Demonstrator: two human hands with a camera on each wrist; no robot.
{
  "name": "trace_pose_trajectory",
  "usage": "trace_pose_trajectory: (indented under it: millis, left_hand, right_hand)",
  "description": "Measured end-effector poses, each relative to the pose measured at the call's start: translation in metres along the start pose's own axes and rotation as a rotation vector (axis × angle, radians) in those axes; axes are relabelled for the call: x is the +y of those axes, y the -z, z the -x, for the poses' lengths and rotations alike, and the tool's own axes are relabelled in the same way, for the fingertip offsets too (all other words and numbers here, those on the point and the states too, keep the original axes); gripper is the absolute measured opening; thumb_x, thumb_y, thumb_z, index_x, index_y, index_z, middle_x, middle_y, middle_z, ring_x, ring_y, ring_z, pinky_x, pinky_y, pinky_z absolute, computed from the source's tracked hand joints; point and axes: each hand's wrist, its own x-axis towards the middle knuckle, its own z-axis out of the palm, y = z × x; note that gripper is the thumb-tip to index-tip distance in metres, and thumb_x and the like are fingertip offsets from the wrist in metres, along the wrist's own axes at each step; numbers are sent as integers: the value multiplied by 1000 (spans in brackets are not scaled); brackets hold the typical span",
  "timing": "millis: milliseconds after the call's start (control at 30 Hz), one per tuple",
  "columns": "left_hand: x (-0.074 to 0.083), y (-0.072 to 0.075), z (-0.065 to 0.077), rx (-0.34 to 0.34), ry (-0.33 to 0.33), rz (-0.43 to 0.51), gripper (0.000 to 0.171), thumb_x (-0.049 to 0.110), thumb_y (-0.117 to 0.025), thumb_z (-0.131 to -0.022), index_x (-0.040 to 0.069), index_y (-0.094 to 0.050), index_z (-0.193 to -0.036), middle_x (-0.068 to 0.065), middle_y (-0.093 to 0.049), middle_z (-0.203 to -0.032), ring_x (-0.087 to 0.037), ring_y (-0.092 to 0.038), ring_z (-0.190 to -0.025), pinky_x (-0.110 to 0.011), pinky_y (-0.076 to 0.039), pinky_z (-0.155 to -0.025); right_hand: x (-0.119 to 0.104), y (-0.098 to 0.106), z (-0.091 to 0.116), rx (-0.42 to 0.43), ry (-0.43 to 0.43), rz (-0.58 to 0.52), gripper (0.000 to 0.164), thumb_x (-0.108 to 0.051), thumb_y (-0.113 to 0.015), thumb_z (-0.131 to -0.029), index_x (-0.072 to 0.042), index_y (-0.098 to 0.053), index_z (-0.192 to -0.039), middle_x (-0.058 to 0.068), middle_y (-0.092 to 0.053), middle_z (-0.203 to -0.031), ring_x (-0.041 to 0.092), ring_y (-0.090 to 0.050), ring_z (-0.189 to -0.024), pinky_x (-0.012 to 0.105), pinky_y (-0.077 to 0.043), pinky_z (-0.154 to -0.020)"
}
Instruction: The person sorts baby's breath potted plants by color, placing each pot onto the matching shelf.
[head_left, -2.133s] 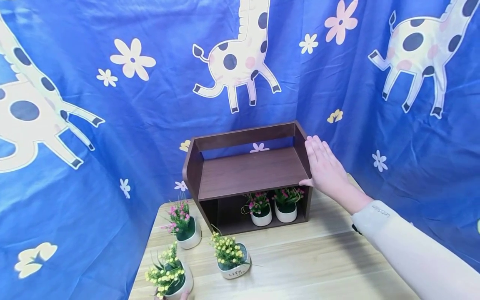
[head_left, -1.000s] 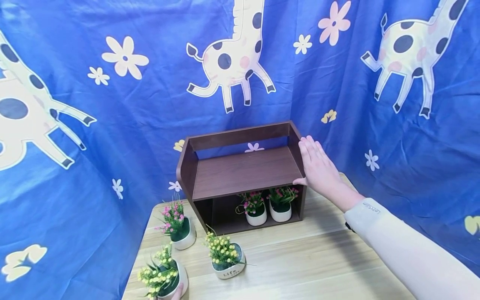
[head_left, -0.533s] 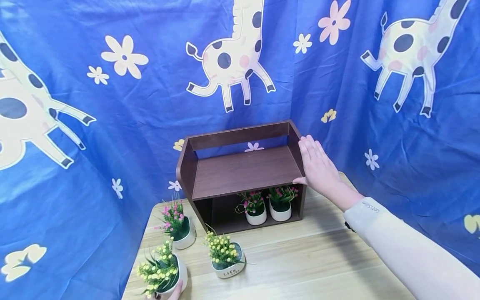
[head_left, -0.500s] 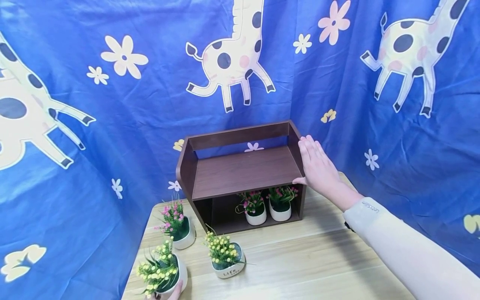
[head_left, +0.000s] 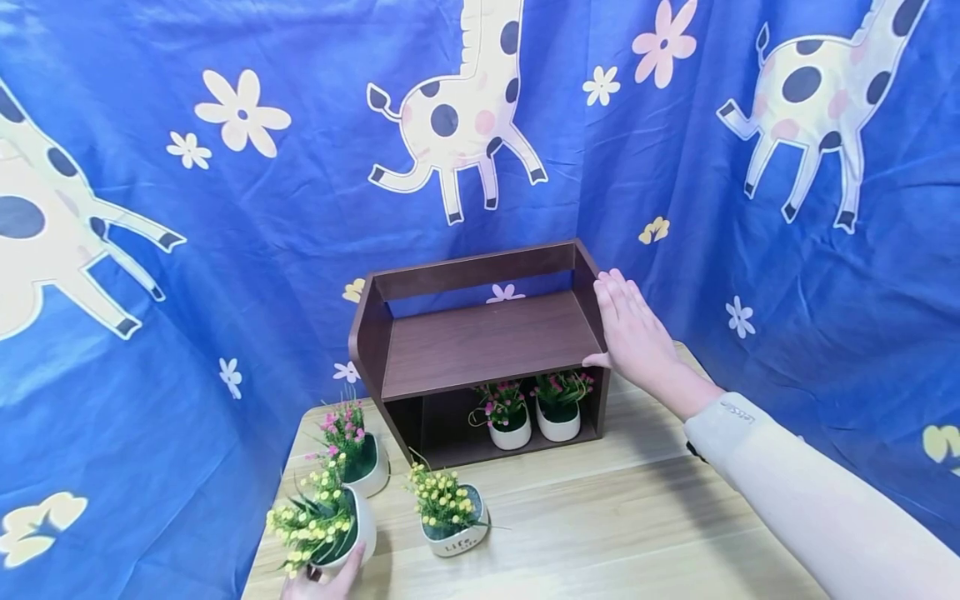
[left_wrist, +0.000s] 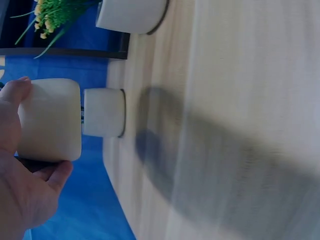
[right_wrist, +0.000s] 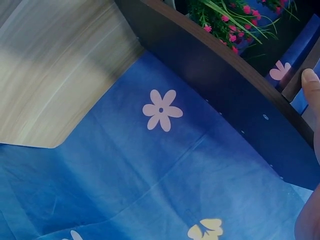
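Note:
At the lower left of the head view, my left hand (head_left: 327, 582) grips a yellow-flowered potted plant (head_left: 313, 523) by its white pot. The left wrist view shows this pot (left_wrist: 50, 120) raised off the table, thumb on one side and fingers on the other. My right hand (head_left: 641, 337) lies with straight fingers against the right side panel of a dark brown two-tier shelf (head_left: 487, 342), its thumb at the upper board's front edge. In the right wrist view, that side panel (right_wrist: 220, 95) runs diagonally, with the thumb (right_wrist: 311, 85) at the right edge.
Two pink-flowered potted plants (head_left: 510, 429) stand on the shelf's lower level, at the right. Another pink-flowered plant (head_left: 367, 467) stands left of the shelf, and a yellow-flowered one (head_left: 453, 521) in front. Blue giraffe-print cloth (head_left: 300, 208) surrounds the wooden table (head_left: 585, 533).
My left hand has lifted the yellow-flowered potted plant, which now partly overlaps the pink-flowered one behind it. My right hand stays on the shelf. The head view has shifted slightly.

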Motion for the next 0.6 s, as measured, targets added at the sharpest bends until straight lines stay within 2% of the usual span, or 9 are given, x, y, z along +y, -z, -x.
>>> trace_pose_trajectory:
  millis: [33, 100, 167, 200, 267, 400, 600]
  left_hand:
    - [1, 0, -1, -7, -3, -7, 80, 45, -90, -68, -14, -64, -116, -42, -65, -110, -50, -68, -103, -19, -58, -62]
    - [2, 2, -2, -17, -6, -48, 80, 49, -88, -69, -13, -66, -114, -40, -67, -110, -50, -68, -102, -30, -61, -69]
    - [6, 4, -4, -32, -13, -83, 82, 54, -86, -70, -12, -66, -114, -38, -67, -110, -50, -68, -103, -51, -59, -82]
    - [9, 5, -5, -44, -9, -111, 83, 58, -84, -70, -11, -67, -114, -36, -68, -111, -50, -68, -103, -55, -56, -87]
    - [15, 9, -7, -68, 5, -142, 86, 63, -82, -71, -9, -67, -116, -35, -67, -112, -50, -68, -105, -58, -53, -89]
    - [29, 17, -7, -96, 28, -136, 89, 65, -80, -72, -7, -64, -122, -36, -64, -120, -50, -65, -110, -59, -51, -94]
    - [49, 25, -8, -94, -18, -120, 87, 63, -81, -72, -4, -63, -124, -35, -64, -121, -50, -66, -110, -60, -50, -93]
  right_hand:
    - [0, 0, 0, 2, -1, 1, 143, -70, -87, -55, 3, -17, -157, 23, -25, -163, 36, -15, -157, 48, -17, -130]
    - [0, 1, 1, 6, -3, 4, 143, -69, -88, -55, 3, -18, -157, 23, -26, -163, 36, -16, -157, 49, -17, -130]
    - [0, 2, 1, 9, -5, 4, 143, -69, -88, -55, 3, -18, -157, 23, -26, -163, 36, -16, -157, 49, -18, -129]
    - [0, 2, 0, 10, -6, 3, 143, -68, -89, -54, 3, -18, -157, 23, -26, -163, 36, -16, -157, 49, -18, -129]
    - [0, 2, -1, 8, -7, -1, 143, -68, -89, -54, 3, -18, -157, 23, -25, -163, 36, -15, -157, 48, -17, -130]
    - [-1, 3, -2, -12, -12, -17, 143, -68, -88, -56, 2, -16, -157, 23, -23, -164, 35, -13, -158, 48, -15, -130]
    - [-1, 3, -1, -16, -18, -24, 144, -67, -89, -55, 2, -16, -158, 23, -23, -164, 36, -13, -158, 48, -16, -130]
